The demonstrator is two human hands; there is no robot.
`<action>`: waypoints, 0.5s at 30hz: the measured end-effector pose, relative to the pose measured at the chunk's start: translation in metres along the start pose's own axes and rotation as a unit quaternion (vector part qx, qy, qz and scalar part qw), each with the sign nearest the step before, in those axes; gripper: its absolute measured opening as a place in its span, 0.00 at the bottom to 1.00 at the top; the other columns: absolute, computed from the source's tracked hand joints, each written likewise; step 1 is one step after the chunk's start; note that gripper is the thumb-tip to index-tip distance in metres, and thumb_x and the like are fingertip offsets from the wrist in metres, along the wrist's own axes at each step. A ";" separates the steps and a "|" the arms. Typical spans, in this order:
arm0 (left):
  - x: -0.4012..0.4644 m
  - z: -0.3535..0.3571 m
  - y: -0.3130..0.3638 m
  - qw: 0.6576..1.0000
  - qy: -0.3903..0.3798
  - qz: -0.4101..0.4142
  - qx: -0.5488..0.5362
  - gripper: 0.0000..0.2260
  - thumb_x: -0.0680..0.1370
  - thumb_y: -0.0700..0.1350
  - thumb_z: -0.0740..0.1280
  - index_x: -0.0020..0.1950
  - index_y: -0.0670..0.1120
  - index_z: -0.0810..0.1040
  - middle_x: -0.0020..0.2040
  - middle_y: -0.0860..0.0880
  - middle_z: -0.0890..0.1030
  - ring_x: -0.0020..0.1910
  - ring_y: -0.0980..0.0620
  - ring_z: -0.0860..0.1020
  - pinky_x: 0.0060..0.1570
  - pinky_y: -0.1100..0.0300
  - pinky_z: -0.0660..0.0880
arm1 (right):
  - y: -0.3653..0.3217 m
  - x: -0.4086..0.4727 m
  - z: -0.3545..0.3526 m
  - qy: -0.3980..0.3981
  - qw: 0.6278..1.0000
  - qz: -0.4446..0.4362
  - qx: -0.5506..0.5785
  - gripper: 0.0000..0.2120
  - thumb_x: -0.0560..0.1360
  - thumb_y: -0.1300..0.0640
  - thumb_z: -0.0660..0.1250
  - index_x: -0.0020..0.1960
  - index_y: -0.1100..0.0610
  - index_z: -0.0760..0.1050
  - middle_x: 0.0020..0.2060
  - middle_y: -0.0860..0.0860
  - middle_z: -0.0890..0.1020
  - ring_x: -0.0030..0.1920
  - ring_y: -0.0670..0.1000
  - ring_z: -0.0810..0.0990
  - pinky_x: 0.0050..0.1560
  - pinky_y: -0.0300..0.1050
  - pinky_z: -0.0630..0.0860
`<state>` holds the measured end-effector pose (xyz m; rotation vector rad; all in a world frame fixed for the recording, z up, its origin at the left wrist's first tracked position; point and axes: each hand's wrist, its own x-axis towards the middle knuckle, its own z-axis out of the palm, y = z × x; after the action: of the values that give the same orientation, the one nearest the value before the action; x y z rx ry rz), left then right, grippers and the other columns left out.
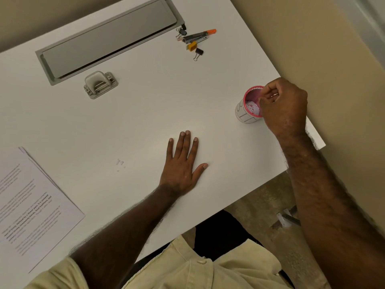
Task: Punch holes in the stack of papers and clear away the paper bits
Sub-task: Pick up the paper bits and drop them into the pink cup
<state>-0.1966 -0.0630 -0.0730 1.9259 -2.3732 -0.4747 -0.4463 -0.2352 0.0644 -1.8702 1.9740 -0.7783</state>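
Landmark: the pink-rimmed cup, near the bench edge on the person's right. Right hand directly over its mouth, fingers pinched together; likely dropping bits in, though nothing visible between the fingertips. White bits already inside the cup.

Left hand flat and spread on the bench, left of the cup, holding nothing.

Remaining paper bits: small scatter well left of the cup, beyond the left hand, which is nearer to them. Paper stack farther left still. Hole punch sits up-left of the cup, untouched.
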 end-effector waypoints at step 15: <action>-0.001 0.001 -0.002 1.000 0.012 0.002 -0.011 0.35 0.88 0.64 0.49 0.88 0.45 0.45 0.88 0.42 0.42 0.87 0.44 0.40 0.85 0.36 0.45 | -0.014 -0.002 0.002 -0.029 0.999 0.025 0.022 0.06 0.76 0.56 0.74 0.52 0.53 0.86 0.45 0.47 0.88 0.44 0.47 0.85 0.52 0.50 0.86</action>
<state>-0.1943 -0.0627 -0.0742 1.9056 -2.3474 -0.4732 -0.4341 -0.2335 0.0709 -1.7918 1.9448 -0.7393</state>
